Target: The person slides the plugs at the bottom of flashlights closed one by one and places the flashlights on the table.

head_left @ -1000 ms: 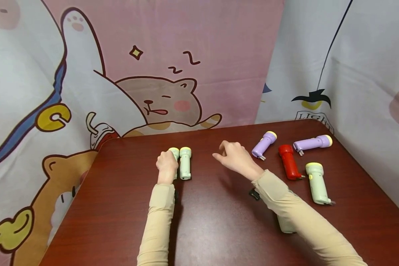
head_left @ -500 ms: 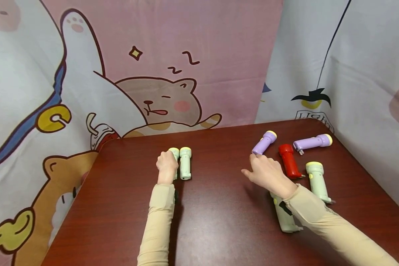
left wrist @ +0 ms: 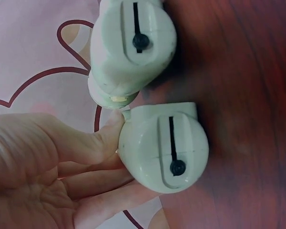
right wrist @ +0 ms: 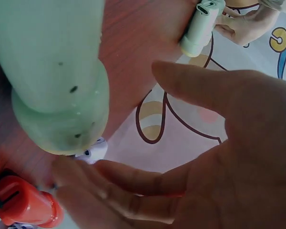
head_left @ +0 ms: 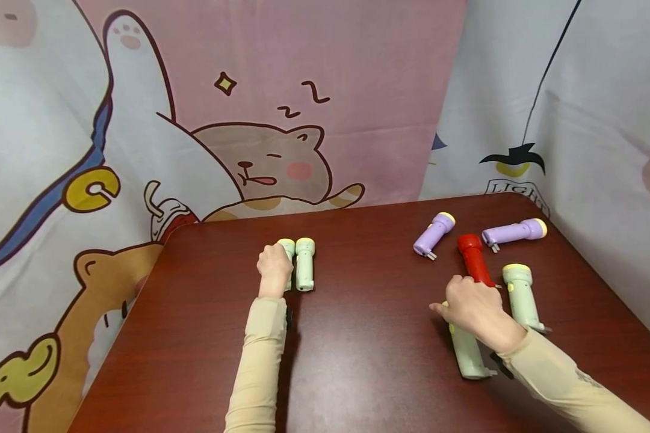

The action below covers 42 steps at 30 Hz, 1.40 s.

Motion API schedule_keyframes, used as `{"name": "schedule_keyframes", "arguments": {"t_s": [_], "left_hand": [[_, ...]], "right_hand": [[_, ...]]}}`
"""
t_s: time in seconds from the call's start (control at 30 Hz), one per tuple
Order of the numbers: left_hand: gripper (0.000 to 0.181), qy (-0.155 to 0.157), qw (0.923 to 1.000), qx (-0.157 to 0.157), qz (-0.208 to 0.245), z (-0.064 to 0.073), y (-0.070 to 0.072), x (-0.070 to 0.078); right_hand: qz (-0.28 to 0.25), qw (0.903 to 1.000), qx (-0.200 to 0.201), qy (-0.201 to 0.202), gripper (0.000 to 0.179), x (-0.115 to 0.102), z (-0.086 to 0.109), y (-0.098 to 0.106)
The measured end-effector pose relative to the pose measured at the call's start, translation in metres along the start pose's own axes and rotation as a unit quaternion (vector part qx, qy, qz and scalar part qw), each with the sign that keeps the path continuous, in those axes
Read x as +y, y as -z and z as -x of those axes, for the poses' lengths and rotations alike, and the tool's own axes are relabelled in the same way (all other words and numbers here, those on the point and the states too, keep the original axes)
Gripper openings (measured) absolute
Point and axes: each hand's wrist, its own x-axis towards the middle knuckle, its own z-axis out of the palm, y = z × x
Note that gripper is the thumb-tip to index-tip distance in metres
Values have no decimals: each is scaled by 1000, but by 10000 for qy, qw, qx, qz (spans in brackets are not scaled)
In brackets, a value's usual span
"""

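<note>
At the left of the head view, my left hand grips a pale green flashlight between thumb and fingers. Its body lies on the table, mostly behind the hand. Right beside it lies a second pale green flashlight, heads pointing the same way. On the other side my right hand hovers over the head end of a third green flashlight. In the right wrist view the thumb and fingers are spread around that end, with no clear contact visible. The red flashlight lies just beyond the fingers, its lower end partly covered.
Another green flashlight lies right of my right hand. Farther back are a purple flashlight and a second purple flashlight with prongs folded out. A cartoon cloth hangs along the far edge of the brown table.
My right hand has moved right and nearer to me, from mid-table past the purple flashlight to above the near green one. My left hand keeps its grip in place.
</note>
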Motion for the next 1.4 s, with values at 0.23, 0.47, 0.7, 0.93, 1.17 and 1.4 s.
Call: {"name": "schedule_keyframes", "arguments": {"t_s": [0.23,0.47,0.7,0.93,1.17,1.4], "left_hand": [[10,-43,9998,-164,-85,-2,-1,1],[9,-49,9999,-123,-112,-2,-1,2],[9,-81,9998,-143,-140,-2,-2,0],[10,-58,9997,-175,-157,-2,-2,-1],[9,-73,9998,-109,-147,-2,-1,-1],[9,-27,9997,-158,-179,-3,-1,0]], "right_hand": [[-140,9977,-631,-195,38,9,7,-7],[-226,9962,-800,-262,37,15,9,-17],[-595,9956,-695,-209,35,16,6,-26],[-810,9949,-586,-99,30,16,5,-29],[-915,9944,-535,-20,33,13,1,-27],[-933,9944,-476,-130,48,11,-5,-24]]}}
